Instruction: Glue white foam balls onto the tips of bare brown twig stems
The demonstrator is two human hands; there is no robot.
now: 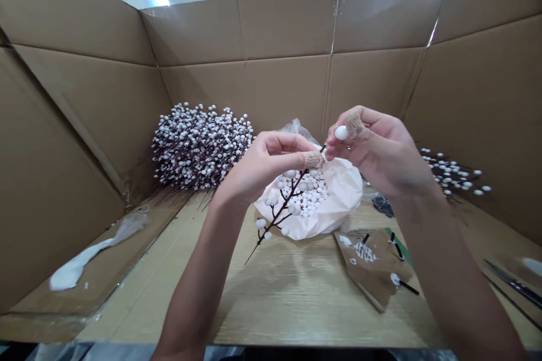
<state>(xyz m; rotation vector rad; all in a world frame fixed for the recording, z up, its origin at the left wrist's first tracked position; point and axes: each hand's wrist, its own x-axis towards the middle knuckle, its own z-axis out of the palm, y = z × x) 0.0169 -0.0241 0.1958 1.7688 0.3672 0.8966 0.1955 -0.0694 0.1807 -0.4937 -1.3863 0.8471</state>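
Observation:
My left hand (283, 155) pinches a dark brown artificial berry branch (277, 217) near its upper end. The branch slants down to the left, with white berries on its side twigs. Close by on the right, my right hand (376, 149) holds a single white berry (341, 132) between thumb and fingers, just above the branch tip. Tan tape wraps both thumbs. Below and behind the hands lies a white plastic bag (345, 192) spread round many loose white berries (311, 200).
A large heap of berry branches (201, 149) lies at the back left, a smaller bunch (455, 172) at the right. A cardboard piece (359, 271) carries white glue smears and short black sticks. Scissors (514, 282) lie far right, a white-filled plastic bag (70, 273) left. Cardboard walls (288, 84) surround the table.

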